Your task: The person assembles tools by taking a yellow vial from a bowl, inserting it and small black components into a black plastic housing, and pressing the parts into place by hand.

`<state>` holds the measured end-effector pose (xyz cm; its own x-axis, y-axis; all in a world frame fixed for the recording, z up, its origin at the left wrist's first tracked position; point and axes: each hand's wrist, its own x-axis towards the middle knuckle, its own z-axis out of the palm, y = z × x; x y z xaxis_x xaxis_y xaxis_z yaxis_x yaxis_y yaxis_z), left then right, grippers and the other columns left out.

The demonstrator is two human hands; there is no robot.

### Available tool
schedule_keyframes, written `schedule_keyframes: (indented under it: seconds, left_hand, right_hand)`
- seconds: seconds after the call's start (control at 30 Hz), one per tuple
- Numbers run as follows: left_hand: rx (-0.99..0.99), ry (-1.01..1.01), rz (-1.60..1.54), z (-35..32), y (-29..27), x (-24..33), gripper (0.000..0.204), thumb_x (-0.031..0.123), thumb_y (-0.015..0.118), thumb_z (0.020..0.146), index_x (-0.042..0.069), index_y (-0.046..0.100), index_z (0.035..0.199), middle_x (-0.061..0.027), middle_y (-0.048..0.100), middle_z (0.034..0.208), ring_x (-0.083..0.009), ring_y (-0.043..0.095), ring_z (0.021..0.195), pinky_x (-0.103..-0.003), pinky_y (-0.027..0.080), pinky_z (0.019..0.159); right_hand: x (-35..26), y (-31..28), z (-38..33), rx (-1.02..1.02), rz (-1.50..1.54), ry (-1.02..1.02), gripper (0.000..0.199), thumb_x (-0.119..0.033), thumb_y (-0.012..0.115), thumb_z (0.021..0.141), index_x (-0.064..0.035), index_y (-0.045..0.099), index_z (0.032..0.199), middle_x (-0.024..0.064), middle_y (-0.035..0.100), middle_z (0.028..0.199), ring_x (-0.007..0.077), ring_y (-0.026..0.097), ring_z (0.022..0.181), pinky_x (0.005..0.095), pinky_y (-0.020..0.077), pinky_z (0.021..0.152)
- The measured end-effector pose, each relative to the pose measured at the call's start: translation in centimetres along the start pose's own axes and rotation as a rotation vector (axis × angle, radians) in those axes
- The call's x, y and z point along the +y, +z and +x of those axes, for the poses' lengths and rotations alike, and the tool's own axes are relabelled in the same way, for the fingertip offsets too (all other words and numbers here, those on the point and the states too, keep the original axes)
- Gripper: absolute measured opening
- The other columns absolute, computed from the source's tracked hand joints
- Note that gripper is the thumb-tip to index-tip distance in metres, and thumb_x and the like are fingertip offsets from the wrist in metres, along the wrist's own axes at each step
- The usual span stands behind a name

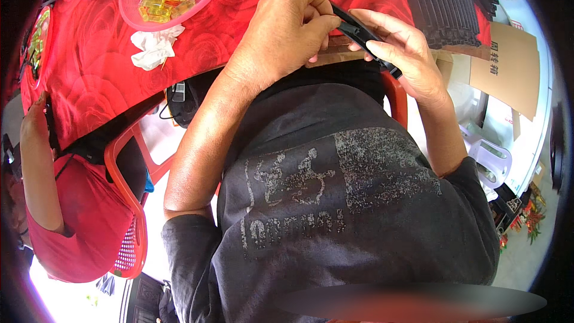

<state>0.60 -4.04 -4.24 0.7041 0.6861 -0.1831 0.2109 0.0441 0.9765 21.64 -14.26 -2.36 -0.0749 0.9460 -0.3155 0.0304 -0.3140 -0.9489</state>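
A long, narrow black plastic piece (357, 29) is held up between my two hands, at the near edge of the red-covered table. It slants from upper left down to the right, with a hollow channel along the side that faces me. My left hand (286, 34) reaches over it, thumb and fingertips pinched together at its middle. Whether a small part sits in that pinch is hidden. Around the lower right end, my right hand (412, 54) keeps a grip, its thumb on the near side and fingers behind.
On the red rose-patterned tablecloth (89, 72) stands a pink basket (128, 9) of yellow translucent pieces, beside crumpled white tissue (154, 48). Black strips (439, 9) lie in rows at right. A person in a red shirt (84, 221) sits at left. A cardboard box (508, 69) stands right.
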Motion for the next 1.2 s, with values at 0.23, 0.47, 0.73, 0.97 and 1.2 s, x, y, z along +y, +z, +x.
schedule_keyframes:
  seconds: [0.23,0.47,0.73,0.97,1.2]
  left_hand:
    - [0.023,0.046,0.005,-0.05,-0.37,-0.34,0.01,0.009,0.062,0.095,-0.001,0.061,0.094,-0.0022,0.063,0.071,-0.0057,0.058,0.058,-0.02,0.046,0.052]
    - [0.099,0.134,0.115,0.05,-0.19,-0.6,0.009,0.007,0.064,0.094,-0.002,0.064,0.096,-0.0016,0.064,0.076,-0.0048,0.057,0.064,-0.021,0.047,0.057]
    - [0.248,0.232,0.142,0.17,-0.2,-0.07,0.014,0.008,0.066,0.083,-0.003,0.069,0.091,-0.0188,0.071,0.079,-0.0297,0.073,0.076,-0.037,0.057,0.069]
    - [0.176,0.165,0.214,0.12,0.26,0.18,0.012,0.006,0.067,0.089,-0.003,0.069,0.097,-0.0045,0.071,0.082,-0.0063,0.063,0.076,-0.024,0.052,0.068]
    - [0.232,0.2,0.278,0.13,0.53,0.04,0.014,0.008,0.069,0.087,-0.003,0.07,0.095,-0.0076,0.072,0.08,-0.0086,0.066,0.074,-0.026,0.053,0.067]
  right_hand:
    - [0.04,-0.04,-0.05,0.014,0.008,-0.016,0.048,-0.011,0.063,0.093,0.0023,0.053,0.138,0.0112,0.066,0.121,0.0155,0.066,0.1,0.0276,0.0513,0.086]
    - [0.02,-0.06,0.07,0.01,0.013,-0.021,0.048,-0.01,0.063,0.093,0.0027,0.053,0.138,0.0111,0.066,0.121,0.0152,0.066,0.101,0.0268,0.0513,0.086]
    - [-0.16,0.0,0.17,0.01,-0.028,0.01,0.053,-0.007,0.06,0.091,0.0068,0.047,0.141,0.0146,0.062,0.127,0.0189,0.067,0.103,0.0255,0.0507,0.085]
    - [-0.3,0.33,0.17,0.029,0.01,0.002,0.046,-0.011,0.063,0.093,0.0024,0.055,0.136,0.0098,0.068,0.116,0.0143,0.066,0.099,0.0264,0.0502,0.085]
    - [-0.08,0.31,0.27,0.034,-0.018,0.008,0.045,-0.012,0.062,0.093,0.0026,0.056,0.135,0.0096,0.069,0.112,0.0143,0.066,0.099,0.0265,0.05,0.086]
